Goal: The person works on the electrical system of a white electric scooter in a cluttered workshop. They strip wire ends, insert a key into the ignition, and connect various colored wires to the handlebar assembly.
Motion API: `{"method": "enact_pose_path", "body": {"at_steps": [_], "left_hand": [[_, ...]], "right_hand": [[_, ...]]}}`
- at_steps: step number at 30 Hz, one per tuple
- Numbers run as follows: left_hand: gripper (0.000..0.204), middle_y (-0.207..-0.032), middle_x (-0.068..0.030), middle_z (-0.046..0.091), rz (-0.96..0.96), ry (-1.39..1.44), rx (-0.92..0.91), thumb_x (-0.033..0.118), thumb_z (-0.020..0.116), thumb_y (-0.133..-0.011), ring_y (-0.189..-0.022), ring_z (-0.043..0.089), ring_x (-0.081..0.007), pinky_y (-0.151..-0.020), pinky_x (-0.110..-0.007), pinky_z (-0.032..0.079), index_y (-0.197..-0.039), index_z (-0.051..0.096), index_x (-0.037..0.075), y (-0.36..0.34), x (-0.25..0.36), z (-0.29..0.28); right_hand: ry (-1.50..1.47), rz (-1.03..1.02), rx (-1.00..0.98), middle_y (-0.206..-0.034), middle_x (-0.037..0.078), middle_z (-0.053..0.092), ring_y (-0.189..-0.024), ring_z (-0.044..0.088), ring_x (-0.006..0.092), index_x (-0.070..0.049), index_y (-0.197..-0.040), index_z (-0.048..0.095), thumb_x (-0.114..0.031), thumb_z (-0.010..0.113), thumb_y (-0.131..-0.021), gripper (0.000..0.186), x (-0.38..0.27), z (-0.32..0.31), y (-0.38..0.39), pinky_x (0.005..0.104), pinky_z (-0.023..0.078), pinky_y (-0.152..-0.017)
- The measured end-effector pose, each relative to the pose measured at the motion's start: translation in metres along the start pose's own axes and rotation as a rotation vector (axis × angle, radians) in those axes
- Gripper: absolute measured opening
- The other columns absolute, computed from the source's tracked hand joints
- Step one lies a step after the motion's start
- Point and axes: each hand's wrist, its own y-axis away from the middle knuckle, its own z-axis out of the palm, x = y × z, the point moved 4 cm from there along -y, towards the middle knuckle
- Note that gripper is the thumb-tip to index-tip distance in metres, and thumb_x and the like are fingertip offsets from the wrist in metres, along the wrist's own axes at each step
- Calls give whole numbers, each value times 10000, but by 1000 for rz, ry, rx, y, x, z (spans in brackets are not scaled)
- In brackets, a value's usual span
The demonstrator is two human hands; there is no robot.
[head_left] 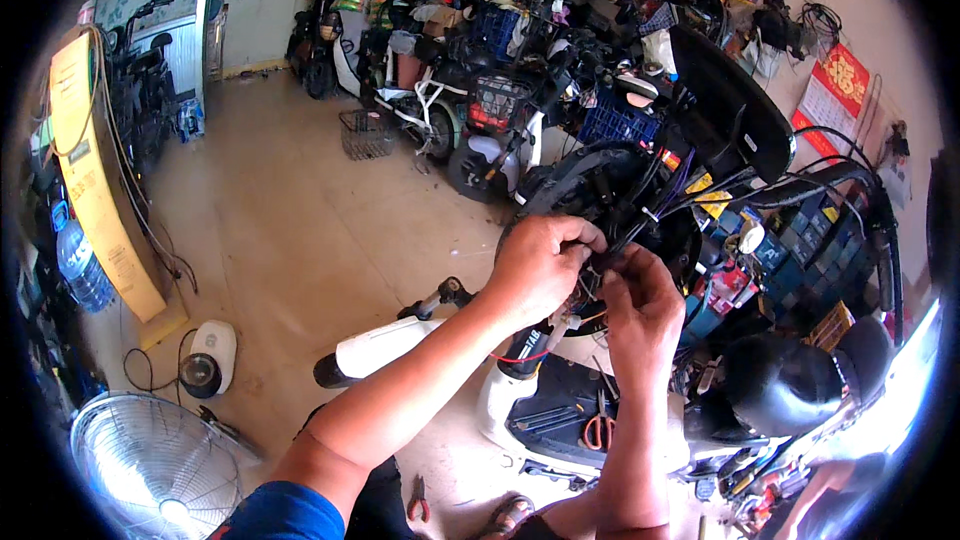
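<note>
1. Both hands (left hand (540, 265), right hand (648, 305)) are up at the front of a white-and-black scooter (497, 402), right next to each other, not clasped.
2. Left one has thumb and index curled in toward a bunch of dark cables (637, 223); right one sits just beside it, thumb and fingers bent toward the same spot. Can't tell what each is actually clamped on, the tips get lost in the tangle.
3. Those cables sit right at the fingertips and fan out up and to the right, under a big black panel (750, 115). Thin red wire (530, 359) loops just below.
4. Orange-handled pliers (598, 432) lie on the scooter's black footboard (545, 410). Red-handled pliers (418, 510) are on the floor (290, 210).
5. Off to the left: round wire-cage fan (155, 460), yellow board (95, 180), big plastic bottle (80, 265) beside it.
6. Back there: parked scooters (428, 92), a wire basket (367, 137), and a red-and-white calendar (832, 100) on the wall.
</note>
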Motion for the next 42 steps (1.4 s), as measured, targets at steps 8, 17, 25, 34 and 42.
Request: {"method": "enact_pose_path", "body": {"at_steps": [8,17,25,34,42], "left_hand": [[118,-951,-99,782,-52,194,-20,-29,654,-962,-845,729,-133,-763,-303,580,-1049,734,-31,0,-3,4],[207,-930,-117,772,-104,209,4,-51,694,-922,-856,743,-160,-762,-326,584,-1124,687,-9,7,1,3],[160,-905,-170,739,72,-166,232,-52,673,-898,-859,761,-271,-747,-359,574,-1045,709,1,22,18,-1],[180,-937,-150,750,73,-71,180,-42,681,-928,-829,749,-218,-736,-317,568,-1082,769,-10,26,12,-6],[119,-911,-138,720,134,-122,135,-26,698,-892,-871,709,-273,-803,-358,546,-993,759,-18,11,8,3]], "right_hand": [[-75,122,-87,-987,45,720,-855,660,80,16,-1213,656,24,626,-978,237,2,-4,-5,245,542,-748],[-80,142,-136,-1059,66,731,-946,725,116,3,-1222,642,10,538,-1031,218,-1,-4,-5,242,551,-712],[-107,158,-140,-1065,67,736,-948,736,125,13,-1245,644,21,566,-1009,248,0,-5,-5,245,555,-716],[-92,160,-137,-1065,57,742,-944,762,133,3,-1247,659,11,585,-986,271,3,-6,-5,236,545,-689],[-108,139,-156,-1101,67,754,-965,768,135,7,-1265,662,16,552,-992,294,-1,-8,-5,238,549,-700]]}}
